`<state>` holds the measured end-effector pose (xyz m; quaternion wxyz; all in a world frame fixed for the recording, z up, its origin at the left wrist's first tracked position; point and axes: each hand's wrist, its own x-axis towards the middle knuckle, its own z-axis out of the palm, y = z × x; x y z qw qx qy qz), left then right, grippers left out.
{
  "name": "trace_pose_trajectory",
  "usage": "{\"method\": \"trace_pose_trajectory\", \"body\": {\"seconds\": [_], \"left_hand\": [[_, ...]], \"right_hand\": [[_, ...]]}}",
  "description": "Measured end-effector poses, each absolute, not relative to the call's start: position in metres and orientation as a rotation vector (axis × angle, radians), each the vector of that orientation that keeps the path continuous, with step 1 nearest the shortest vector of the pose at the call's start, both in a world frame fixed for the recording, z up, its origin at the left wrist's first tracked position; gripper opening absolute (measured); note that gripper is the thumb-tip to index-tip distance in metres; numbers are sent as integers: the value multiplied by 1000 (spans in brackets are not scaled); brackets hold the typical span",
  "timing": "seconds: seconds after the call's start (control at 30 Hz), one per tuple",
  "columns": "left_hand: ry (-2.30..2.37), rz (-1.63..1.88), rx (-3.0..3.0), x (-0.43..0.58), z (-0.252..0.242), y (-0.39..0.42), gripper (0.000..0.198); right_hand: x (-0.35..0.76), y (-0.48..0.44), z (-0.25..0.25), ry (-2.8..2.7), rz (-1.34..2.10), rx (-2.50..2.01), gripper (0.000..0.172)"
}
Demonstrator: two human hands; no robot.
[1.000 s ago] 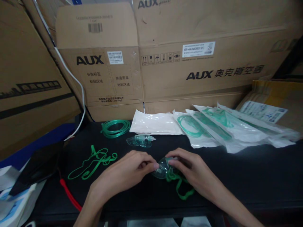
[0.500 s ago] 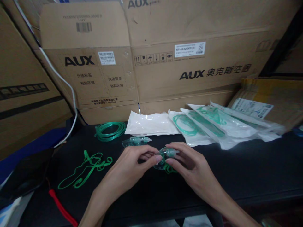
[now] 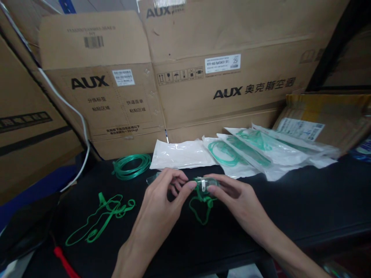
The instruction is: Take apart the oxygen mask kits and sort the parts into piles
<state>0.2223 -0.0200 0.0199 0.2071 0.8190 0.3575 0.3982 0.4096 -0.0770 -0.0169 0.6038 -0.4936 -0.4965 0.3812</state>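
Observation:
Between my hands is a small clear green oxygen mask (image 3: 207,182) with a pale metal nose clip facing up. My right hand (image 3: 239,193) grips its right side between thumb and fingers. My left hand (image 3: 162,202) pinches at the mask's left end, where a green elastic strap (image 3: 206,199) passes; the fingertips partly hide the spot. A loop of that strap hangs below the mask. Behind my left hand lies another clear mask (image 3: 152,179), mostly hidden. A second, loose green strap (image 3: 117,210) lies tangled on the black tabletop to the left.
Coiled green tubing (image 3: 116,170) lies at the back left. Beside it are a white packet (image 3: 182,154) and several clear-fronted packets (image 3: 252,152) holding green tubing. Large cardboard boxes (image 3: 185,96) wall off the back. A white cable (image 3: 82,119) and a red cord (image 3: 64,262) run at left.
The mask has been turned so its nose clip shows, and the strap loop now hangs below it. My left hand's pinch has shifted to the mask's end. The view has shifted slightly.

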Motion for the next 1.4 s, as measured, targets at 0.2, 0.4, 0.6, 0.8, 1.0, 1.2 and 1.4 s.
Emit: {"method": "trace_pose_trajectory", "body": {"seconds": [0.2, 0.4, 0.6, 0.8, 1.0, 1.2, 1.4], "left_hand": [[813, 838, 2448, 223, 15, -22, 9], [772, 714, 2475, 229, 7, -23, 8], [848, 519, 2484, 223, 14, -25, 14], [942, 349, 2539, 204, 17, -18, 15], [944, 530, 2515, 210, 20, -22, 16], [862, 513, 2546, 219, 16, -24, 10], [954, 330, 2585, 210, 16, -22, 12]], "right_hand": [[413, -77, -17, -1089, 916, -1102, 29], [411, -78, -14, -1115, 903, -1108, 28], [414, -77, -16, -1155, 812, -1131, 28], [417, -74, -20, -1137, 757, -1208, 33], [411, -75, -19, -1192, 827, -1190, 29], [408, -77, -19, -1200, 842, -1166, 25], [411, -75, -22, -1146, 642, -1235, 24]]}}
